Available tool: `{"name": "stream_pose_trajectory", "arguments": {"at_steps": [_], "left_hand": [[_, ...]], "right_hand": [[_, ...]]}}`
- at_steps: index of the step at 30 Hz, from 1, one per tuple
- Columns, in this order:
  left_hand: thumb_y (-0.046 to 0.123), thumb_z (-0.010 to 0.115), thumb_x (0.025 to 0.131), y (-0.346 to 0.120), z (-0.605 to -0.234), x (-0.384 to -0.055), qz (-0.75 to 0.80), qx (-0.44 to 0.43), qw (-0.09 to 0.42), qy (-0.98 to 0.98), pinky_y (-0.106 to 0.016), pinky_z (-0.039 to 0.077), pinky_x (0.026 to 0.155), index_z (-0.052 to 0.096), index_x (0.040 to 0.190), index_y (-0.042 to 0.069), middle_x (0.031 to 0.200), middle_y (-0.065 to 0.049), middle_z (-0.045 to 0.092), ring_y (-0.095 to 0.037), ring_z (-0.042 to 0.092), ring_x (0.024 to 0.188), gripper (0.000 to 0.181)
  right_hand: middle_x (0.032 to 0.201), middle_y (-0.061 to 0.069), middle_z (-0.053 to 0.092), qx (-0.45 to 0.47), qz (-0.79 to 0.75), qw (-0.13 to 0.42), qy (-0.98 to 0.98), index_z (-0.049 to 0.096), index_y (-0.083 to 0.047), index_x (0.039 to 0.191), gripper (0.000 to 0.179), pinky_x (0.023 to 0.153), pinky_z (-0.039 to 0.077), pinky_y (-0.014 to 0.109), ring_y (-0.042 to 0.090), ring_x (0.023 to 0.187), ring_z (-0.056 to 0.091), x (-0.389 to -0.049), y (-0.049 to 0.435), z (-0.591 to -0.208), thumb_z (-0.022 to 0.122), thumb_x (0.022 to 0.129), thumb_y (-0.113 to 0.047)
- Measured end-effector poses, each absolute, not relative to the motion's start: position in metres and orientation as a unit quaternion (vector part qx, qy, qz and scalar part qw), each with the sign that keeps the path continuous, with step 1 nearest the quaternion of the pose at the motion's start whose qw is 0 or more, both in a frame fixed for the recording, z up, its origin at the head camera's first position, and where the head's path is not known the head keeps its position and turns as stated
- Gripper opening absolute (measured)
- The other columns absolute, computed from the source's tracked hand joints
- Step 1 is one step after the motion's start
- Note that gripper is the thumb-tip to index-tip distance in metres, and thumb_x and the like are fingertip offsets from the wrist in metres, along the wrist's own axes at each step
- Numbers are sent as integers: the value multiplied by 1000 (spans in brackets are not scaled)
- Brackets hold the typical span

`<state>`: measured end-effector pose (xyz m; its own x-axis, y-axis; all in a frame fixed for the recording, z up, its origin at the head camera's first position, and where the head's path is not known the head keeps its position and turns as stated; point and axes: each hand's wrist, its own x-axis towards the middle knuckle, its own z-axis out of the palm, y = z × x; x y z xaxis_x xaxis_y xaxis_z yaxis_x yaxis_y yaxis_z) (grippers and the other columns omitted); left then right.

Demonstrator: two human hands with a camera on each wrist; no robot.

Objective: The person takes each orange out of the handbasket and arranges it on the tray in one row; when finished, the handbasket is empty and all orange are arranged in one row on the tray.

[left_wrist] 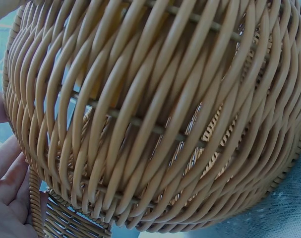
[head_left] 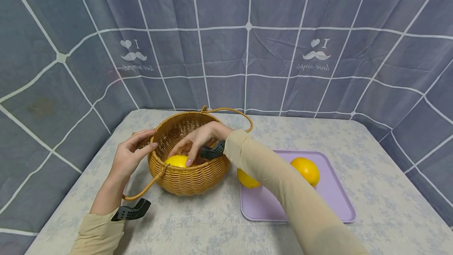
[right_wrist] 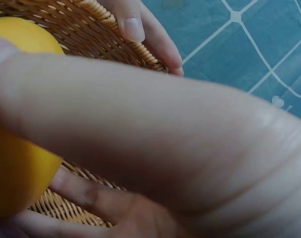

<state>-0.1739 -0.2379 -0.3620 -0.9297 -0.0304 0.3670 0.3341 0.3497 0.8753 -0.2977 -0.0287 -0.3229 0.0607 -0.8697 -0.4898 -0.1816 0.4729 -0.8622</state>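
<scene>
A round wicker basket (head_left: 192, 180) stands left of centre on the table. My left hand (head_left: 129, 154) grips its left rim, the thumb over the inner edge and the fingers outside. Inside the basket, my right hand (head_left: 201, 139) holds a smooth yellow fruit (head_left: 177, 160) low near the front wall. In the right wrist view, the thumb lies across this fruit (right_wrist: 21, 173) and the fingers reach beneath it. The left wrist view is mostly filled by the basket's woven side (left_wrist: 150, 114), with part of the left hand (left_wrist: 11, 198) at the edge.
A lilac tray (head_left: 262, 209) lies to the right, partly under my right forearm. On it are two yellow-orange fruits, one (head_left: 247, 179) partly covered by the sleeve, the other (head_left: 308, 170) beyond it. The basket's handle (head_left: 233, 109) loops out at the back. A grey-blue checked curtain (head_left: 226, 50) hangs behind.
</scene>
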Motion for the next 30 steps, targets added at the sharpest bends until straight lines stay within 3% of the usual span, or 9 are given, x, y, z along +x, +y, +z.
{"name": "stream_pose_trajectory", "arguments": {"at_steps": [8, 16, 25, 30], "left_hand": [[18, 64, 91, -238, -362, -174, -565, -95, 162, -803, -10, 40, 93, 55, 128, -2, 127, 3, 51, 0, 46, 114, 42], [17, 64, 91, -238, -362, -174, -567, -97, 163, -801, -9, 40, 93, 56, 128, -2, 127, 3, 52, 0, 47, 113, 42], [18, 64, 91, -238, -362, -173, -566, -97, 160, -803, -9, 40, 93, 55, 128, -2, 128, 2, 51, -1, 46, 115, 43], [18, 64, 91, -238, -363, -173, -567, -98, 160, -802, -10, 40, 93, 55, 128, -1, 128, 2, 51, -1, 46, 116, 43]], "right_hand": [[126, 7, 53, -422, -286, 588, 627, 30, -8, 147, 65, 86, 52, 36, 18, 108, 55, -298, -28, -322, 58, 88, 0], [125, 10, 56, -411, -300, 602, 615, 28, -9, 147, 72, 93, 49, 36, 21, 112, 55, -298, -27, -322, 60, 84, 4], [131, 5, 50, -423, -308, 567, 636, 31, -11, 147, 74, 95, 48, 34, 16, 117, 50, -296, -27, -322, 64, 83, 3], [129, 6, 51, -409, -324, 574, 631, 30, -11, 147, 74, 95, 48, 36, 18, 115, 52, -296, -27, -321, 63, 83, 4]]}}
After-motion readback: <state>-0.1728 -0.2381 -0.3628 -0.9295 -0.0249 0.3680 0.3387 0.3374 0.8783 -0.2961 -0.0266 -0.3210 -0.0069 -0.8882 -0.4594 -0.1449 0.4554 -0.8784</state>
